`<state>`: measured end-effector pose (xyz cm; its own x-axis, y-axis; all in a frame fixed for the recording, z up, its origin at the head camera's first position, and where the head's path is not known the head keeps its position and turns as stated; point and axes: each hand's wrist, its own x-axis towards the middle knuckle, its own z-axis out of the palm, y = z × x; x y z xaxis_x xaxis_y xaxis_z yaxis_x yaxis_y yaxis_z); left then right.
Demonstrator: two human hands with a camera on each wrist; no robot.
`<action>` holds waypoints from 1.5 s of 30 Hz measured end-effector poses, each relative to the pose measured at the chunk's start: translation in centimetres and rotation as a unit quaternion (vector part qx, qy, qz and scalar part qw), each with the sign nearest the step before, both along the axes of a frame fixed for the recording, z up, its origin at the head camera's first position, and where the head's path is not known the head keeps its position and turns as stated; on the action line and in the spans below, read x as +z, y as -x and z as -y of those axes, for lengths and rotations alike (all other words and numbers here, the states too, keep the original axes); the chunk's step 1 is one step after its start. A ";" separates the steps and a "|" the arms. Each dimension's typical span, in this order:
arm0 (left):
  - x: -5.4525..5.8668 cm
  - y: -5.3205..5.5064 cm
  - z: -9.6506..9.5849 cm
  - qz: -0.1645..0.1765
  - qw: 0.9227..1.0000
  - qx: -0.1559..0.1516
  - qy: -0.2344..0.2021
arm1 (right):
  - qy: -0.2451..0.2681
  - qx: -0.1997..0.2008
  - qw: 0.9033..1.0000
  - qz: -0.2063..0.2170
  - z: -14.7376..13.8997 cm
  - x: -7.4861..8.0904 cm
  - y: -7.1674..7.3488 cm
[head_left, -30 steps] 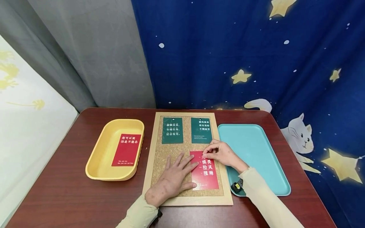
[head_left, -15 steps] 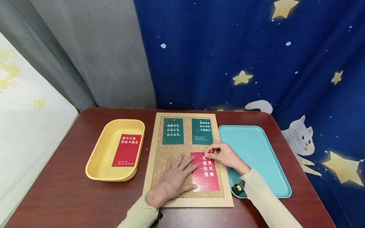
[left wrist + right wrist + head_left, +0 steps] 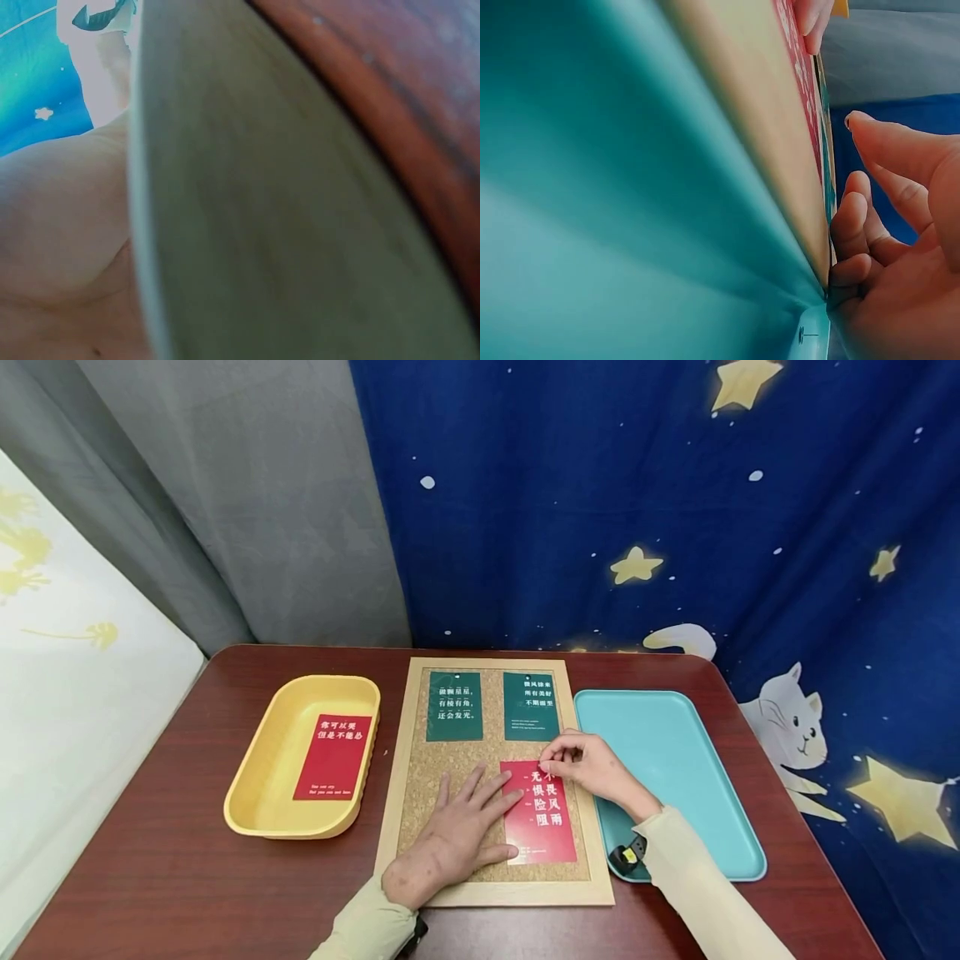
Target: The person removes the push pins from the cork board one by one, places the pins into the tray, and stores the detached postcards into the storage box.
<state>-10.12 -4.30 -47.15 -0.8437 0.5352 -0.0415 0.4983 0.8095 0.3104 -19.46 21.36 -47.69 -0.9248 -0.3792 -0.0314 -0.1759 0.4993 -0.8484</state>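
Note:
On a wood-framed cork board [image 3: 424,764] lies a red card [image 3: 542,843] with white Chinese characters. My left hand [image 3: 453,835] rests flat across the board with its fingers spread, several fingertips on the card's left edge. At the card's top middle, my right hand [image 3: 588,768] pinches a tiny thing between thumb and index finger, apparently a push pin, almost wholly hidden by the fingertips. The right wrist view shows the right hand [image 3: 900,217] with its other fingers curled beside the board's edge. Two green cards, one left [image 3: 454,727] and one right [image 3: 530,727], are pinned along the board's top.
Left of the board stands a yellow basket [image 3: 258,768] with another red card [image 3: 333,768] in it. A turquoise tray [image 3: 675,760] lies at the right, under the right forearm. Curtains [image 3: 525,527] hang behind the brown table [image 3: 150,843].
The right fingertips have shifted very slightly to the right along the red card's top. The left hand has kept its place, and the cards lie as before.

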 end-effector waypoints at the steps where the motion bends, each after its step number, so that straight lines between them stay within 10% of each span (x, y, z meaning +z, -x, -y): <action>1: 0.0 0.0 0.0 0.000 1.000 0.000 0.000 | 0.000 -0.002 1.000 0.001 0.0 0.0 0.0; 45: -0.2 0.0 -0.1 -0.006 1.000 0.002 0.003 | -0.001 -0.085 0.996 0.000 -3.4 0.1 -0.7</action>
<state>-10.07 -4.22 -47.37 -0.8461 0.5318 -0.0356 0.4987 0.8135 0.2993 -18.80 24.75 -47.60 -0.9756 -0.2174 -0.0313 -0.0894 0.5235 -0.8473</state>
